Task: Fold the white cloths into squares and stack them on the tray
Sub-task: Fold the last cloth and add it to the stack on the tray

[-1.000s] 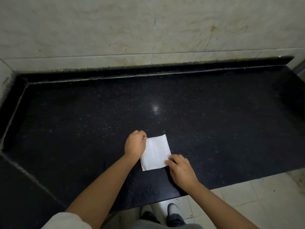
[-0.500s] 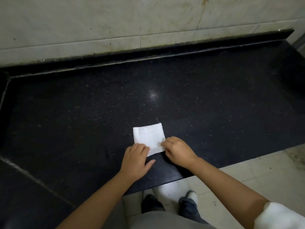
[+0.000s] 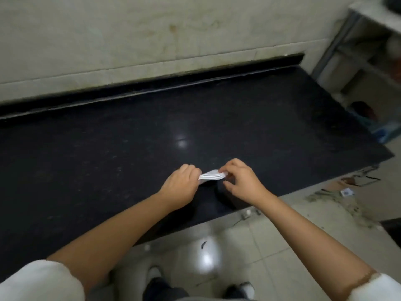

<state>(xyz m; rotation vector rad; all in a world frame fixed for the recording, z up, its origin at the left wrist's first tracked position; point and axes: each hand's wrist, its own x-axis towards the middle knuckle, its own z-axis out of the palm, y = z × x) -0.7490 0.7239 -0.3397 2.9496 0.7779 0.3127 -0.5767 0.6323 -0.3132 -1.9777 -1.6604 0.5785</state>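
Note:
A small folded white cloth [image 3: 211, 176] hangs between both hands just above the black stone counter [image 3: 108, 153], seen edge-on with its layers showing. My left hand [image 3: 181, 184] grips its left end with curled fingers. My right hand [image 3: 239, 178] pinches its right end between thumb and fingertips. No tray is in view.
A pale tiled wall [image 3: 152, 40] backs the counter behind a raised black lip. A metal shelf frame [image 3: 355, 46] with blurred items stands at the right end. Tiled floor [image 3: 282, 235] with debris lies below the counter's front edge, and my feet show at the bottom.
The cloth lay flat on the counter with both hands at its near edge; now both hands have lifted it off the surface, held by its ends. The view has swung right.

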